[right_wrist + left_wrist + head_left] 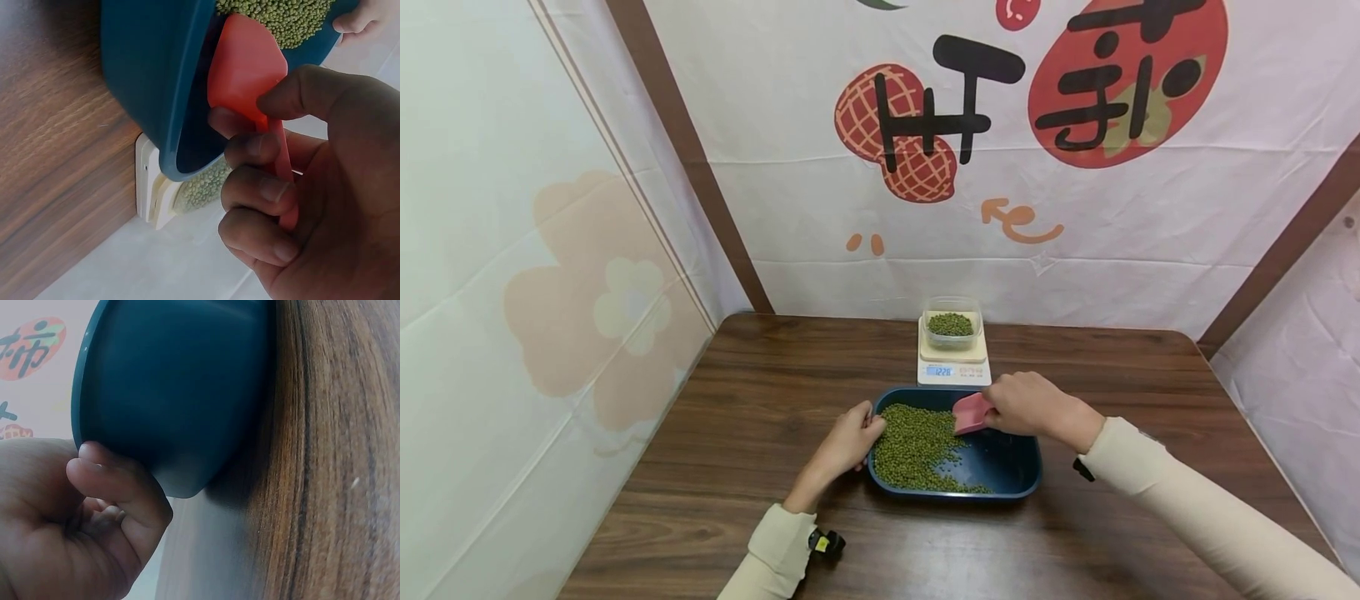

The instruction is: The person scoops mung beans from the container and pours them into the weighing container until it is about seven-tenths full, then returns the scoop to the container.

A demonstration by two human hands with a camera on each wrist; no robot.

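While the brown worktop carries everything, the blue tray lies with its long axis running left to right. The green beans heap toward the tray's left end, leaving much of its right part bare. Just beyond the tray's far edge stands the scale, bearing a clear tub of the same beans. At the tray's left end the left hand is clamped on the rim; over its far right part the right hand has its fingers wrapped round the handle of the pink scoop. Inside the tray, the scoop's mouth points left to the heap's edge. The tub, beyond the tray, is nearer the right hand. Whether the scoop holds beans, I cannot tell.
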